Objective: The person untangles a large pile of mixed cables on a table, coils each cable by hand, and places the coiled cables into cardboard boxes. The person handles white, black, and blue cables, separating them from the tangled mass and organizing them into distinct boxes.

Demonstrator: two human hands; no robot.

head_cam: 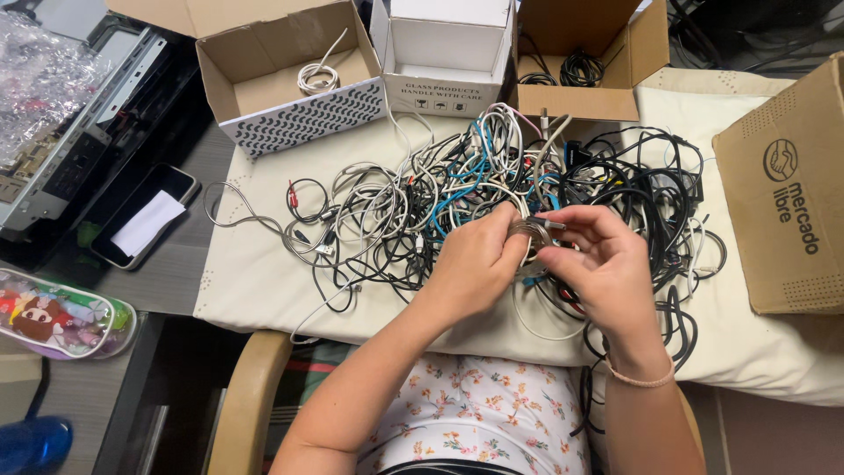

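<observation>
Cream cloth (264,281): boxes (290,75) ring tangled cables (422,202) beneath hands (545,255).

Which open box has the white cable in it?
The left cardboard box with the wavy black-and-white front holds one coiled white cable; the brown box holds black cables.

The person's left hand (475,259) and right hand (602,264) are meeting over a tangled heap of white, black and blue cables (492,189), pinching a small coiled grey cable (530,233) between their fingertips. Beyond the fingers are standing three open cardboard boxes (444,53), the left one (290,84) holding a coiled white cord (318,77).
</observation>
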